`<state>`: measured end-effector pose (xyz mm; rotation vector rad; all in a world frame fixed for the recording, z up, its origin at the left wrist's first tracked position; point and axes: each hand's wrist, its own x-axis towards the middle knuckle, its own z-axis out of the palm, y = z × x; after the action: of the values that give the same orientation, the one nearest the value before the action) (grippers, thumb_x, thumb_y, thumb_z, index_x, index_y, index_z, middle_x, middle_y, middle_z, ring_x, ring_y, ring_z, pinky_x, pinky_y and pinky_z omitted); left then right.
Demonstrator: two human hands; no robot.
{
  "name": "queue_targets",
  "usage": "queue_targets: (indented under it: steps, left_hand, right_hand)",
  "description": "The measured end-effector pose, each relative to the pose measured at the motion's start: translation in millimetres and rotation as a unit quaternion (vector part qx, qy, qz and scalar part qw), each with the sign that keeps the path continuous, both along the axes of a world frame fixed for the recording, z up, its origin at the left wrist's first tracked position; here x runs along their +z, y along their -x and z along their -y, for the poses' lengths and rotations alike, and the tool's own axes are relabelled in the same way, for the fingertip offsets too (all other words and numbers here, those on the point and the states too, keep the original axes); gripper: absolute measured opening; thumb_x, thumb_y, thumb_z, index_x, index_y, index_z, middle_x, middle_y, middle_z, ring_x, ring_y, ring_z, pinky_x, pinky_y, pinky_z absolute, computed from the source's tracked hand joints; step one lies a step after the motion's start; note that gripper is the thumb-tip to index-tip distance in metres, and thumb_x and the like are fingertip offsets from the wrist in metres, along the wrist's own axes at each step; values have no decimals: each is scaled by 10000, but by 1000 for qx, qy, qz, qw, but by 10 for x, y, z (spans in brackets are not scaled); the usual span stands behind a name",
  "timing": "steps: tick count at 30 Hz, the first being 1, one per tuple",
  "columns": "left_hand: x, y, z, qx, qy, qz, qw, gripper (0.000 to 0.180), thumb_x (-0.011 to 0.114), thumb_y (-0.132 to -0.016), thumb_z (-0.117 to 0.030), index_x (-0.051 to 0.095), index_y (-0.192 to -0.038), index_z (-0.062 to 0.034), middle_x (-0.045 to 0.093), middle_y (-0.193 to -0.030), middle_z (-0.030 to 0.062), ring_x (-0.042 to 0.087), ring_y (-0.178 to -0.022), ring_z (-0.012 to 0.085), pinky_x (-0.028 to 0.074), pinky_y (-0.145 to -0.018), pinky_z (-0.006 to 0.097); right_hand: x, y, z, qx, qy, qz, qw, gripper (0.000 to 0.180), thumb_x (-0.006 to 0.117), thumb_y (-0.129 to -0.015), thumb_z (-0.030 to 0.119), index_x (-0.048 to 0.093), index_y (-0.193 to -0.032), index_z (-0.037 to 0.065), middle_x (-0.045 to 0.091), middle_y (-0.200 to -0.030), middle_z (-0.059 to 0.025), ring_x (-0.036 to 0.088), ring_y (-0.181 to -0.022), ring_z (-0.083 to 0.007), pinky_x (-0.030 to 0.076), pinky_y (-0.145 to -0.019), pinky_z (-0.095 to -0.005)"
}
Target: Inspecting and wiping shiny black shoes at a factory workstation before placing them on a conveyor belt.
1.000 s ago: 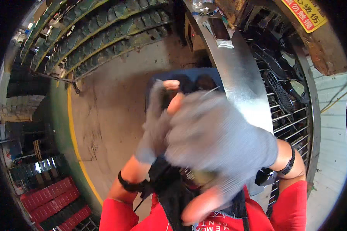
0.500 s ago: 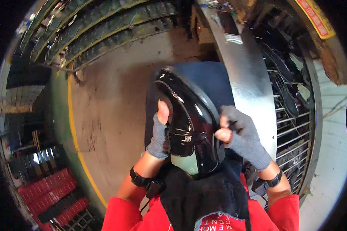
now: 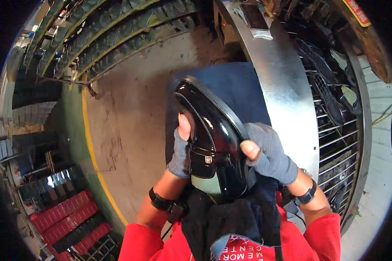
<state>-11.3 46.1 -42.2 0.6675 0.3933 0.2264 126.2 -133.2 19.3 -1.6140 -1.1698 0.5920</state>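
Observation:
A glossy black shoe (image 3: 225,143) with a strap, a small metal badge and a pale green form inside it lies tilted across my lap, toe pointing away and slightly left. My left hand (image 3: 181,148), in a grey fingerless glove, grips its left side with the thumb on the upper; the other fingers are hidden beneath. On the right, my right hand (image 3: 267,152) wears a matching glove and holds the sole edge, thumb pressed against the shoe's side. Its remaining fingers are out of sight behind the sole. A dark blue cloth (image 3: 224,93) lies under the shoe.
To my right runs a metal bench (image 3: 287,100), with a barred rack (image 3: 339,150) beyond it holding black soles (image 3: 328,100). Shelves of green shoe forms (image 3: 113,35) stand at the far left. Red slotted pieces (image 3: 65,213) sit at the lower left.
My right hand has closed in on the shoe's right side, its fingers passing behind the sole. The left hand keeps its hold. The whole view has shifted slightly.

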Motion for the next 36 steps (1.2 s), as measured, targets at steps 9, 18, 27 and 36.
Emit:
queue_targets:
  steps: [9,18,27,36]
  left_hand:
    - [446,151,63,18,-24,-46,998,979,530,-916,-828,492,-1485,-32,668,-1346,162,696,-1179,287,593,-1023,460]
    - [459,223,158,-1,-62,3,998,1086,647,-855,-816,382,-1601,-73,471,-1590,135,481,-1435,286,415,-1197,466]
    - [823,310,294,81,-271,-90,955,834,718,-949,-602,459,-1528,-61,582,-1440,107,585,-1298,253,493,-1100,423]
    - [1104,-704,-520,12,-387,89,918,719,392,-1089,-611,563,-1351,36,614,-1317,166,583,-1263,257,415,-1131,375]
  right_hand:
    - [-113,240,91,-80,-21,-11,996,858,770,-900,494,478,-1474,-72,634,-1201,-243,663,-1069,-405,522,-941,-457]
    - [210,167,-264,-19,-53,-198,979,1060,838,-878,359,216,-1660,7,560,-1502,-265,558,-1409,-310,448,-1147,-393]
    - [330,229,-317,-109,-27,-141,984,810,763,-930,434,460,-1537,-9,631,-1376,-170,626,-1263,-277,471,-1095,-380]
    - [-317,-79,-503,114,-103,-595,789,466,548,-1103,382,537,-1421,42,652,-1336,-119,687,-1190,-216,565,-1076,-368]
